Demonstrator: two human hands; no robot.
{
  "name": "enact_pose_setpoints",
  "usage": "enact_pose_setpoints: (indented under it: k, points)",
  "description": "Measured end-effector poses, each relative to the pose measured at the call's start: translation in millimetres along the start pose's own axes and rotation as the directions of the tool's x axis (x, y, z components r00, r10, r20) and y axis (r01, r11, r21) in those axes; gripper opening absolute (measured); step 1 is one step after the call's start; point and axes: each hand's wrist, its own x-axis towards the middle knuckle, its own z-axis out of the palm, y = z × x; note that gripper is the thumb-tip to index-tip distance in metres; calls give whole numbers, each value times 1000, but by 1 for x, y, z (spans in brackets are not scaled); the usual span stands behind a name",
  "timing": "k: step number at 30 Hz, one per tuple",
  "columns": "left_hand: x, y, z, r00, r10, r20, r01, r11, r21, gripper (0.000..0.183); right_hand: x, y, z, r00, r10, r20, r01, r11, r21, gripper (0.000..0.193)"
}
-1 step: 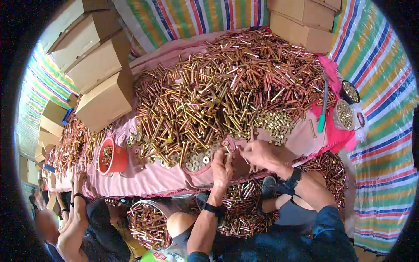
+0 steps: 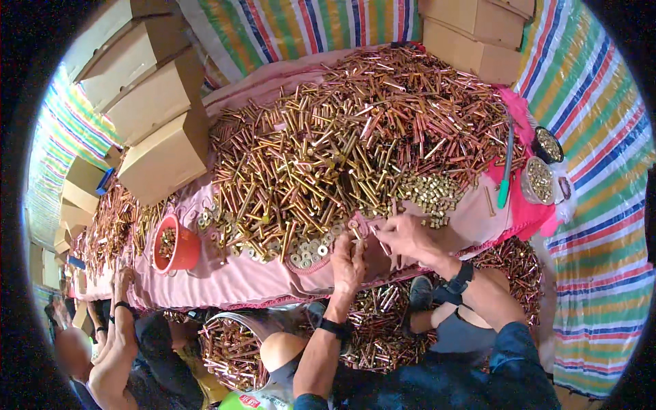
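My left hand point(image 2: 348, 264) is closed at the cloth-covered table's near edge, its fingertips pinching a brass-coloured bolt point(image 2: 354, 231) with its end pointing up. Just to the right, my right hand point(image 2: 408, 239) is closed with thumb and fingers pinched on a thin copper-coloured rod-like piece point(image 2: 385, 247); whether it is a bolt or a sleeve is hard to make out. Flat washers point(image 2: 307, 255) lie left of my left hand. Beyond my right hand sits a patch of small brass-coloured nuts point(image 2: 430, 193). A large heap of bolts and sleeves point(image 2: 342, 150) spreads behind both hands.
An orange-red bucket point(image 2: 183, 249) stands left on the pink cloth point(image 2: 232, 283). At right lie a green-handled tool point(image 2: 504, 191) and a clear tub point(image 2: 538, 181) of small parts. Cardboard boxes point(image 2: 167, 157) are stacked at left. A co-worker's arm point(image 2: 117, 342) reaches in there. More bolts point(image 2: 232, 352) fill a container below.
My right hand has moved slightly, and the thin piece in its fingers has shifted and tilts differently. My left hand stays nearly still.
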Motion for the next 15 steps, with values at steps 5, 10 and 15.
enact_pose_setpoints:
  k: [5, 10, 15]
  points:
    - [1, -3, 1, 998, 50, -23, -49, 999, 13, 9, 7, 2, -6, 981, -165, -99, 165, 986, -8, 28]
    - [0, -6, -3, 1000, 16, -19, -16, 999, -34, 10, 5, 21, 9, 980, -147, 133, 175, 955, -239, 26]
    - [1, 9, 3, 1000, 6, -17, -5, 999, 39, 13, 11, 14, -7, 987, 52, 151, -61, 996, 59, 32]
